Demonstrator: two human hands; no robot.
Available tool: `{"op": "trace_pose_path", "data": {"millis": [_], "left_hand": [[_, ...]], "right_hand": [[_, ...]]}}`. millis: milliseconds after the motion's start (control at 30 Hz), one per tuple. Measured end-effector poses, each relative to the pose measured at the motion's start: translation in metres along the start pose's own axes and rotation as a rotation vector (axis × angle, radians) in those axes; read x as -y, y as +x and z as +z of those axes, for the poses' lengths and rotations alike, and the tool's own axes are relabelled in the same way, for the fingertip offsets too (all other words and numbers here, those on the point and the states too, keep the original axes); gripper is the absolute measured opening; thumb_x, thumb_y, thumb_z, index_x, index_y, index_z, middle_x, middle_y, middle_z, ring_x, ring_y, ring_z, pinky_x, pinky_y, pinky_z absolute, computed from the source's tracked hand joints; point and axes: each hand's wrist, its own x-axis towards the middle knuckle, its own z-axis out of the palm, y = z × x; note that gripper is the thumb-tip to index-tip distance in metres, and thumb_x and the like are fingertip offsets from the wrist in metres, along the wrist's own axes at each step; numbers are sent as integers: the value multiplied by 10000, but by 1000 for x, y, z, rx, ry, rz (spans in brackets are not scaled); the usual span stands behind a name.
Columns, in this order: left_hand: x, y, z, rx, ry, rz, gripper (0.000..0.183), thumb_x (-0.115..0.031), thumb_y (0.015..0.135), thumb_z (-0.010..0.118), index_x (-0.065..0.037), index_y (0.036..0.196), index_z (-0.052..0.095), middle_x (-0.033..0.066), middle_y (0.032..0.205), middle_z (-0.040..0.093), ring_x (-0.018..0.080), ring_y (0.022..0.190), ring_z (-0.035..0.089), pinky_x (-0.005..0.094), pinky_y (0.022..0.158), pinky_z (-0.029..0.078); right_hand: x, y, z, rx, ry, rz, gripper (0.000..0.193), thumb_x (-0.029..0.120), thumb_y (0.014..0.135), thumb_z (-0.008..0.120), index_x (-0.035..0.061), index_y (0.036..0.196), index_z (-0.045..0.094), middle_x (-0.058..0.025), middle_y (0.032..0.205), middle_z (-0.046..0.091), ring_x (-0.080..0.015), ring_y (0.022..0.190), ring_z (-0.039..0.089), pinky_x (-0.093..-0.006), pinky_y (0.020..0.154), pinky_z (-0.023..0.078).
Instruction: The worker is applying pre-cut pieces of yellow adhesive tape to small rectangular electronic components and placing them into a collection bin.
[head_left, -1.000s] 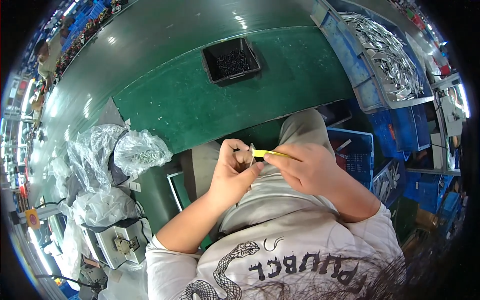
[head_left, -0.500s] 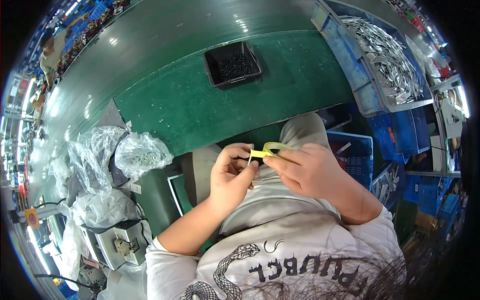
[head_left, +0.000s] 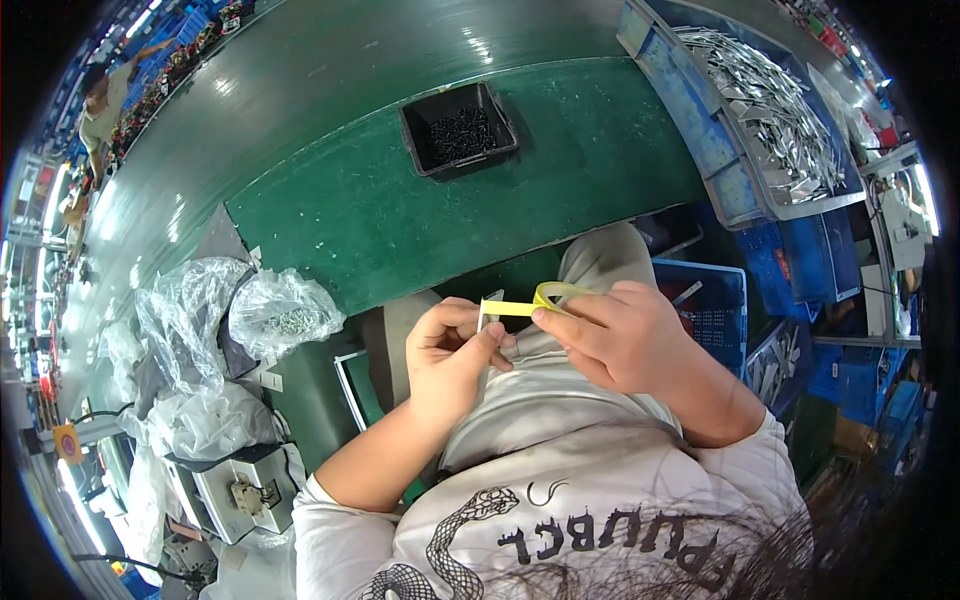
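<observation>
My left hand [head_left: 445, 360] is closed in a pinch around a thin, pale flat piece [head_left: 485, 318], its edge pointing up between thumb and fingers. My right hand [head_left: 632, 335] grips a roll of yellow tape [head_left: 546, 294] above my lap. A short stretch of tape [head_left: 510, 309] runs straight from the roll to the top of the flat piece and touches it there. The lower part of that piece is hidden by my left fingers.
Beyond my knees is a green table [head_left: 340, 210] with a black bin [head_left: 425, 160] of small dark parts. A blue crate [head_left: 715, 150] of shiny metal strips stands at the right. Clear plastic bags [head_left: 285, 295] lie at the left, near a metal device [head_left: 235, 500].
My left hand has moved a little left, away from the roll. The stretch of tape between the hands is longer, and more of the flat piece shows.
</observation>
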Motion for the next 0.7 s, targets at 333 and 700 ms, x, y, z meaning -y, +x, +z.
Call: {"op": "trace_pose_path", "data": {"millis": [333, 700], "left_hand": [[-2, 6, -4, 54, 37, -60, 131, 92, 894, 633, 5, 966, 566, 112, 885, 641, 187, 761, 706, 292, 534, 611], [-4, 9, -7, 115, -42, -79, 113, 111, 891, 602, 12, 941, 580, 119, 917, 604, 210, 756, 708, 296, 515, 602]], "right_hand": [[-2, -5, -3, 23, -124, -5, 378, 228, 809, 695, 149, 1180, 697, 2, 715, 498, -154, 513, 489, -304, 496, 411], [0, -2, -5, 21, -125, 27, 395, 181, 785, 706, 168, 1179, 712, 17, 716, 514, -151, 504, 474, -299, 489, 394]]}}
